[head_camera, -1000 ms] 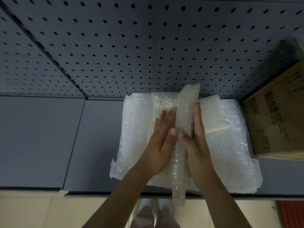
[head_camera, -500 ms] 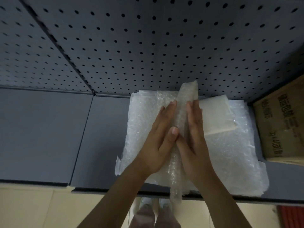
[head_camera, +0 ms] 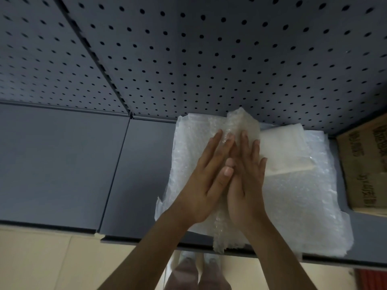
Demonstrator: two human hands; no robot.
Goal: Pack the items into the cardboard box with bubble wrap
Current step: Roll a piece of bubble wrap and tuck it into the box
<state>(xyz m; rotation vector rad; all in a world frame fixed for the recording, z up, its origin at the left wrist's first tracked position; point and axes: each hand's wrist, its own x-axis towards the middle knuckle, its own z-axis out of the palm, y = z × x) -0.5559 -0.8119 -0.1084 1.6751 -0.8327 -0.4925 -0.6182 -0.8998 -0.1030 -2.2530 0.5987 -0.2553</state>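
The rolled bubble wrap [head_camera: 240, 126] lies under both flat hands, left hand [head_camera: 206, 181] and right hand [head_camera: 248, 185], fingers straight, pressing it

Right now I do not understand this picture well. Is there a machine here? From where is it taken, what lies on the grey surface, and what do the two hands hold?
There is no machine here. A person wears a camera on the head; it looks forward and down, so you see that person's own arms, and legs below the shelf edge. The left hand and the right hand lie flat, fingers straight, pressing from each side on a long bundle of bubble wrap. What is inside the bundle, if anything, cannot be seen. The bundle rests on a stack of bubble wrap sheets on a grey shelf. A folded white sheet lies on the stack, right of the hands. A cardboard box stands at the right edge. Behind is a perforated back panel.
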